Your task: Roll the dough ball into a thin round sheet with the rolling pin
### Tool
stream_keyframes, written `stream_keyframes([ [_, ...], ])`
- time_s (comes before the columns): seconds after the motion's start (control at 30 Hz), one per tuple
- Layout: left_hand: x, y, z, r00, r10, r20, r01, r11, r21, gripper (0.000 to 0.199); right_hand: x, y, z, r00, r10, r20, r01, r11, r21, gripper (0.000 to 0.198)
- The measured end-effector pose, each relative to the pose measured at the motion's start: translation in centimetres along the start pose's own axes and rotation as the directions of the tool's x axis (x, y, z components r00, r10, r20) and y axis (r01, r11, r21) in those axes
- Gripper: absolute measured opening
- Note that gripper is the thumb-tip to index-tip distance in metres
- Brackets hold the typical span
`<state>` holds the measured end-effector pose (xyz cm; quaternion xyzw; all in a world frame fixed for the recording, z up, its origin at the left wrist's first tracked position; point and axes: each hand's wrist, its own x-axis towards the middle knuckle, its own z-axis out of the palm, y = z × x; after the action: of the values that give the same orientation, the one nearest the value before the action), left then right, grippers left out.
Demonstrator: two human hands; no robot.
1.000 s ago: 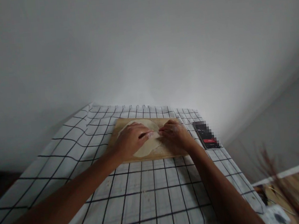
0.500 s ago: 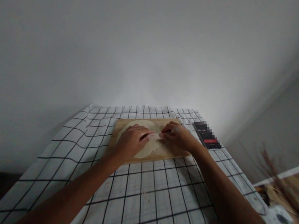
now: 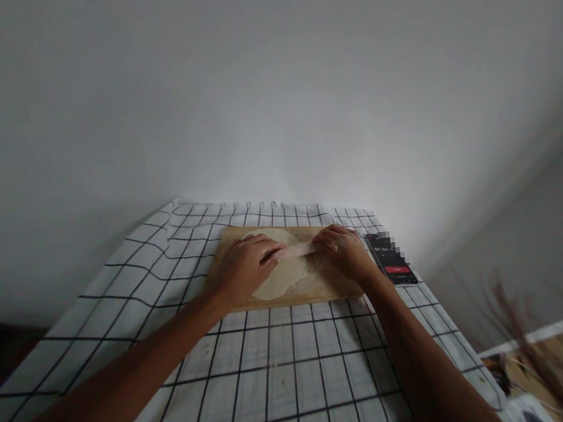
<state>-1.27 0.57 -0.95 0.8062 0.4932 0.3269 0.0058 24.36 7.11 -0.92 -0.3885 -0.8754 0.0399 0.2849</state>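
A flat, pale sheet of dough point(image 3: 281, 281) lies on a wooden board point(image 3: 320, 293). Across it runs a light rolling pin point(image 3: 296, 250), its middle showing between my hands. My left hand point(image 3: 247, 265) is closed round the pin's left end, over the left part of the dough. The right end is gripped by my right hand point(image 3: 340, 248), above the bare right side of the board. Both ends of the pin are hidden under my fingers. Whitish powder, like flour, clings to my left fingertips.
The board rests on a white tablecloth with black grid lines point(image 3: 281, 399), sprinkled with some crumbs. A phone point(image 3: 392, 260) with a running timer lies right of the board. Behind the table stands a plain wall point(image 3: 270, 105). Blurred dry twigs point(image 3: 515, 327) rise at lower right.
My right hand has slid to the right, so the hands are farther apart and more of the rolling pin shows between them. My left hand has barely moved.
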Motion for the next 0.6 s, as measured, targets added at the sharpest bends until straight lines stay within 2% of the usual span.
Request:
stream_keyframes([
  [0.2,0.0,-0.2,0.2,1.0,-0.012,-0.007,0.012,1.0,-0.022,0.022,0.0,0.7,0.2,0.999,-0.006,0.042,0.004,0.999,0.047,0.016],
  [0.4,0.1,0.3,0.1,1.0,-0.019,0.004,0.019,0.996,-0.086,0.015,-0.7,0.4,-0.6,0.994,0.013,0.107,-0.025,0.994,0.108,0.031],
  [0.6,0.0,0.2,-0.3,0.999,-0.022,-0.026,0.022,1.0,-0.01,0.015,-0.5,0.9,-0.2,0.987,0.129,-0.094,-0.124,0.991,0.052,0.019],
])
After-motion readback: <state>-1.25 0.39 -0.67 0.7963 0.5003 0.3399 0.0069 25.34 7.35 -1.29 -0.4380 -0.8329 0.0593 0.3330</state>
